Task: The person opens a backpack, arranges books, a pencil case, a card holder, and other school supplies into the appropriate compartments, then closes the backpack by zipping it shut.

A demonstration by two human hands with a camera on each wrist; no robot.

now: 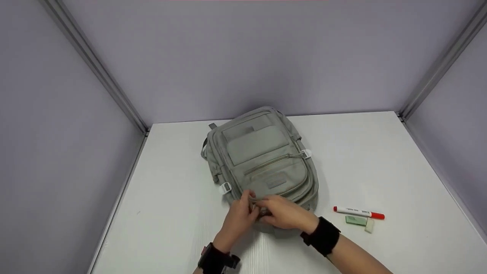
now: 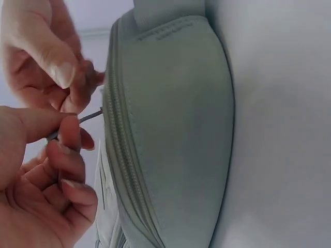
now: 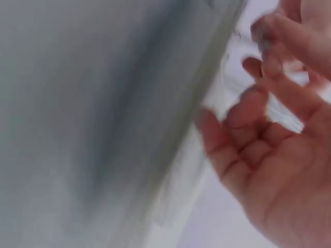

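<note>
Your left hand [image 1: 237, 217] sits at the near end of the grey-green fabric backpack [image 1: 262, 160], which lies flat on the white table [image 1: 171, 213] just ahead of you; the wrist view shows thumb and forefinger pinching the small dark metal zip pull [image 2: 89, 118], the other fingers curled loosely below it; that pinch looks thin to me, and if you tug at an angle across the closed zip line [image 2: 121, 155] the tab could slip out, or the slider could bind where the track curves round the corner; keep the pull running along the teeth.

Moving across, your right hand [image 1: 285, 213] lies against the left one over the same near edge; its wrist view is blurred, fingers half-curled beside the fabric, and I cannot tell whether they grip anything; if that hand isn't bracing the bag, the whole backpack may slide towards you as you pull.

Further right, the red-and-white marker pen [image 1: 358, 212], the small green eraser [image 1: 356, 220] and the small white eraser [image 1: 369, 225] lie close together near your forearm; a sweeping elbow could knock them along the table.
</note>
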